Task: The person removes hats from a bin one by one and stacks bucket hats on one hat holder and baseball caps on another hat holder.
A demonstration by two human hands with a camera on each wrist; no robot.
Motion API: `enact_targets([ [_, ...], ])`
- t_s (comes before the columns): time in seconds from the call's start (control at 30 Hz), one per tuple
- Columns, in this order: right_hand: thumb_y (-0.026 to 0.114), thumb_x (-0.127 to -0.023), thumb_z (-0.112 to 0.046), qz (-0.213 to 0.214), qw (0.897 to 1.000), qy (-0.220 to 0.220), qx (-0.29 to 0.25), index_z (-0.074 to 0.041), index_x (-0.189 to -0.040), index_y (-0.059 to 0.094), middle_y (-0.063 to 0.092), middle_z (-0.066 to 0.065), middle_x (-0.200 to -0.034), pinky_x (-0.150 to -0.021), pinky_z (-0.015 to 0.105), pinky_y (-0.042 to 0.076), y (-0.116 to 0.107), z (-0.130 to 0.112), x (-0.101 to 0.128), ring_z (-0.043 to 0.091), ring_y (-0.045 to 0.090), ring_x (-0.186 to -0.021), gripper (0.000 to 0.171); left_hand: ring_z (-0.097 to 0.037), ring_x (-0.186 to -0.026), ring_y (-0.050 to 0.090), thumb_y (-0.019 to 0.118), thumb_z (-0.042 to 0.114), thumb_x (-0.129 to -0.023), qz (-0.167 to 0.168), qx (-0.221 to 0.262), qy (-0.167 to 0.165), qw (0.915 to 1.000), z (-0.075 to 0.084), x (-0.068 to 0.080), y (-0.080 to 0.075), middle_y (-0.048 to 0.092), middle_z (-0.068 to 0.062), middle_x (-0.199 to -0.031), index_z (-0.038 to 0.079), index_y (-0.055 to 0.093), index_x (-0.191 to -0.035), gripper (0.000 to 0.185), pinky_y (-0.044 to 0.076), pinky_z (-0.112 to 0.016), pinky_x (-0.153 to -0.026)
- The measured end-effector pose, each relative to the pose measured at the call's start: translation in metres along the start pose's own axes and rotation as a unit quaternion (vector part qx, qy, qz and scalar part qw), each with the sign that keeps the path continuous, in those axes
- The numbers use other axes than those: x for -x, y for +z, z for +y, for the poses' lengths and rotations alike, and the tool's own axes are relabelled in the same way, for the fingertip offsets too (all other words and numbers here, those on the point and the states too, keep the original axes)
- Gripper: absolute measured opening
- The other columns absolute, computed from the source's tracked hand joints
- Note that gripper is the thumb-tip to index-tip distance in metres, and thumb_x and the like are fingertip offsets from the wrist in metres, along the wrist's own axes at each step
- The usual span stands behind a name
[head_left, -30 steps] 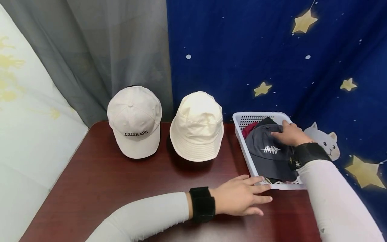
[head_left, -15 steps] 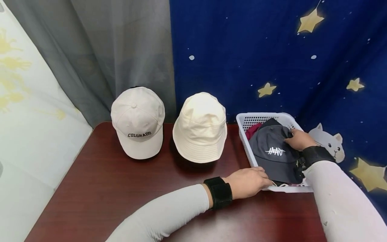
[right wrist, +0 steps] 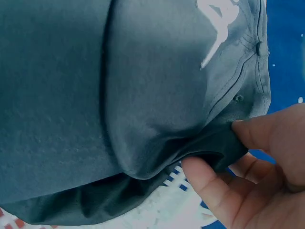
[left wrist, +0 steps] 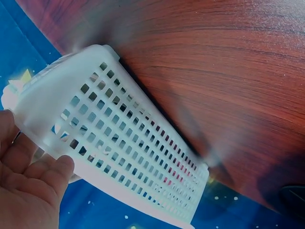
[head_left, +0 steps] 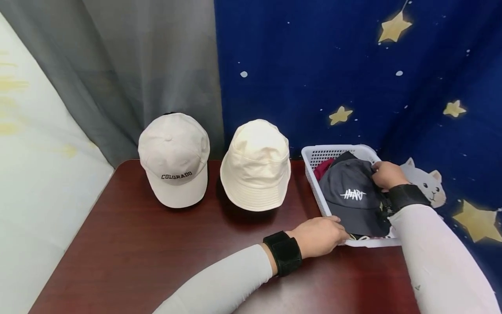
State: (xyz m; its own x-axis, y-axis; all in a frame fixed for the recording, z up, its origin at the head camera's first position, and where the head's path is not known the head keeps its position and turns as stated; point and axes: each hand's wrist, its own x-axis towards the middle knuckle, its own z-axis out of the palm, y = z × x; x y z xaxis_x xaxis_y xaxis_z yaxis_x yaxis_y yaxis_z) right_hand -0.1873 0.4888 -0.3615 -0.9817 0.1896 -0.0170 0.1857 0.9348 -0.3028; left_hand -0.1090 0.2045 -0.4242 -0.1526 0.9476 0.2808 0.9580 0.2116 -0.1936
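1. Dark cap w/ white HEART lettering (head_left: 350,203): in the white basket (head_left: 372,244), on top of the other stuff, brim pointing approx 5 o'clock (12 = curtains, 6 = me).
2. My right hand (head_left: 388,175) is at the cap's 2 o'clock, thumb + fingers nearly closed, pinching the side edge; wrist cam shows the cloth puckered there.
3. Tip: IMO get a decent fold btwn thumb and fingers, not just the hem, bc soft fabric will prob slip or stretch. Go easy too, the cloth underneath could snag + tag along.
4. My left hand (head_left: 318,237), abt 7 o'clock from the cap: fingers curled over the basket's near-left corner, gripping the rim. Good brace IMO; a light basket would prob skid w/o it, so hold firm but don't tip it.
5. Also in there: red cloth (head_left: 323,169) at 10 o'clock, blackish fabric (head_left: 344,157) peeking out at 12.
6. Further out on the table (head_left: 164,244): cream bucket hat (head_left: 256,168) at 9:30ish, then the pale COLORADO cap (head_left: 174,157) beyond it, same direction, well apart from my hands.
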Motion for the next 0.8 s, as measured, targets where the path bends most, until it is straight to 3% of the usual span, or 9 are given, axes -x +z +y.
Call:
enact_targets([
  [0.13,0.049,-0.085,0.0,0.039,0.999,-0.017,0.006,0.017,-0.12,0.052,0.052,0.043,-0.115,-0.058,0.043,0.057,-0.009,-0.003,0.003,0.049,0.06,-0.086,0.039,0.011,-0.099,0.058,0.059,0.024,-0.101,-0.022,0.001,-0.007,0.9997,0.001,-0.002,-0.002,0.068,0.023,-0.101,0.029,0.074,-0.109,0.018,0.024,-0.016,-0.112],
  [0.33,0.05,-0.093,-0.002,0.087,0.994,-0.065,0.013,0.013,-0.102,0.06,0.061,0.032,-0.091,-0.062,0.05,0.051,-0.031,-0.018,0.007,0.043,0.059,-0.075,0.02,0.014,-0.098,0.057,0.059,0.022,-0.099,-0.042,0.007,-0.024,0.9988,-0.002,-0.003,-0.001,0.068,0.025,-0.099,0.028,0.074,-0.104,0.017,0.021,-0.017,-0.114],
  [0.47,0.049,-0.098,-0.005,0.105,0.992,-0.076,0.008,0.011,-0.105,0.06,0.061,0.031,-0.093,-0.064,0.052,0.046,-0.043,-0.031,0.016,0.041,0.056,-0.078,0.021,0.007,-0.114,0.056,0.056,0.026,-0.102,-0.018,0.029,-0.034,0.9989,-0.003,0.003,0.005,0.069,0.019,-0.112,0.026,0.074,-0.113,0.021,0.014,-0.018,-0.116],
  [0.6,0.049,-0.099,-0.007,0.118,0.99,-0.082,0.009,0.01,-0.107,0.06,0.06,0.033,-0.099,-0.071,0.059,0.044,-0.055,-0.047,0.028,0.045,0.055,-0.083,0.022,-0.003,-0.136,0.041,0.05,0.037,-0.105,-0.004,0.074,-0.074,0.9945,-0.004,0.015,0.007,0.06,0.01,-0.135,0.024,0.067,-0.131,0.033,0.005,-0.015,-0.115],
  [0.7,0.048,-0.1,-0.01,0.123,0.989,-0.083,0.005,0.009,-0.109,0.06,0.06,0.034,-0.101,-0.073,0.059,0.043,-0.063,-0.059,0.039,0.045,0.054,-0.086,0.023,-0.005,-0.139,0.038,0.05,0.04,-0.104,0.017,0.094,-0.107,0.9897,-0.006,0.029,0.007,0.056,0.008,-0.14,0.024,0.063,-0.135,0.037,0.005,-0.016,-0.116],
  [0.8,0.048,-0.101,-0.011,0.146,0.985,-0.097,0.005,0.008,-0.109,0.06,0.06,0.033,-0.099,-0.071,0.056,0.042,-0.069,-0.072,0.05,0.044,0.054,-0.084,0.024,-0.007,-0.136,0.042,0.051,0.039,-0.104,0.064,0.106,-0.138,0.9825,-0.012,0.048,0.004,0.058,0.005,-0.138,0.02,0.064,-0.134,0.038,0.01,-0.019,-0.117],
])
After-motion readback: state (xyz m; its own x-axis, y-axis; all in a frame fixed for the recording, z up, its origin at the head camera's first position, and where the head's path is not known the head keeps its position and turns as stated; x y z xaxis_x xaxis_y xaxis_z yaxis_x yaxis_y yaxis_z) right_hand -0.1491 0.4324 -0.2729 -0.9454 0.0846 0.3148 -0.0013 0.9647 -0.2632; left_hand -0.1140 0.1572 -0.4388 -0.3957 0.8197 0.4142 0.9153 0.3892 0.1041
